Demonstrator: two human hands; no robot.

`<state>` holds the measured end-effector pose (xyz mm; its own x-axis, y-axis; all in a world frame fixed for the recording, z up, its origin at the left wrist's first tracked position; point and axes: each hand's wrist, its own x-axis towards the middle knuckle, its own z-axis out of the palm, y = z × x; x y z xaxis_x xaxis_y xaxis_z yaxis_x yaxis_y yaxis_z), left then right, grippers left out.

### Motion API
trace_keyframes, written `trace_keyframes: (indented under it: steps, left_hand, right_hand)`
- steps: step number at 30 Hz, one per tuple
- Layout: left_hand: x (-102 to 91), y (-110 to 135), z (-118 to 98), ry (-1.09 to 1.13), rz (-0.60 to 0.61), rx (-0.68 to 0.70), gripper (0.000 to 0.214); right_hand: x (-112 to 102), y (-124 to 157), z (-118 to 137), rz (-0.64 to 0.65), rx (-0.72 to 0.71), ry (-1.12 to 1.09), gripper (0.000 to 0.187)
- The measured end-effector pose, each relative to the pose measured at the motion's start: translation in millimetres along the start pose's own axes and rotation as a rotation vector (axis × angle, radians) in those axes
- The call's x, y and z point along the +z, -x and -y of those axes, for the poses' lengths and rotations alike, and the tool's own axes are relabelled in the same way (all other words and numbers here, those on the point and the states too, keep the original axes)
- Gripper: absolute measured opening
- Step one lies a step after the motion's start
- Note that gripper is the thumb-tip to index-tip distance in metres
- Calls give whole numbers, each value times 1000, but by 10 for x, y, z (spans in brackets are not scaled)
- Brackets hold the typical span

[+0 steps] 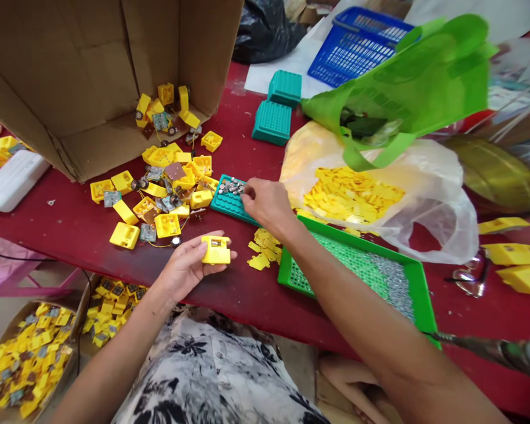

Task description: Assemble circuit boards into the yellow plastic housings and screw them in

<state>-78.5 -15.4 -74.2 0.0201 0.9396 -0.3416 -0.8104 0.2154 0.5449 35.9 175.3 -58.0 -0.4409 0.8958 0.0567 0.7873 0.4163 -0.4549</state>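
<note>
My left hand (pixel 186 266) is closed around a small yellow plastic case (pixel 216 254), held above the table's front edge. An open compartment and a patch of small holes show on the case's upturned face. My right hand (pixel 267 203) is at the right end of a teal tray (pixel 230 207) with round hollows, its fingers pinched together. What they hold, if anything, is hidden. Silvery round button cells (pixel 232 186) lie in a heap beside those fingertips. Flat yellow plastic covers (pixel 265 247) are scattered just below my right wrist.
A pile of yellow cases with wired parts (pixel 176 176) spills from a cardboard box (pixel 92 70). To the right are a green tray (pixel 357 235) of screws, a plastic bag (pixel 441 194) of yellow pieces and a screwdriver (pixel 481 347). Filled boxes (pixel 77 318) stand below, left.
</note>
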Motion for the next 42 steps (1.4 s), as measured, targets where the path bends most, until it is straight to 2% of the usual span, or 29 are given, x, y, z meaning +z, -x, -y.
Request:
trace_keyframes:
  steps: [4,7,9,12,15,19,25,29,42]
  left_hand:
    - [-13,-12,12,1,2,2,34]
    - [-23,-21,34,-15,-5,4,38]
    - [-20,-24,48,-32,-7,15,42]
    - [-2,-21,63,-53,-9,48,41]
    - [19,-12,71,-59,-20,79,37]
    - [31,0,74,-73,-24,81,40]
    - [24,5,84,-77,-9,107,38]
    - [13,0,106,-109,-21,134,42]
    - [-2,-1,128,-187,-31,155,45]
  right_hand:
    - [-155,154,17,59,84,-250,12]
    - [-277,460,134,124,101,-503,10]
    - [-331,691,250,176,105,-802,10]
    - [-319,948,407,208,75,-970,6]
    - [-211,1044,469,195,64,-1006,8]
    - [-116,1026,453,197,98,-1010,10]
    - [-210,946,505,287,257,-996,13]
    - [-261,915,513,327,287,-945,16]
    - [-184,965,396,294,131,-813,18]
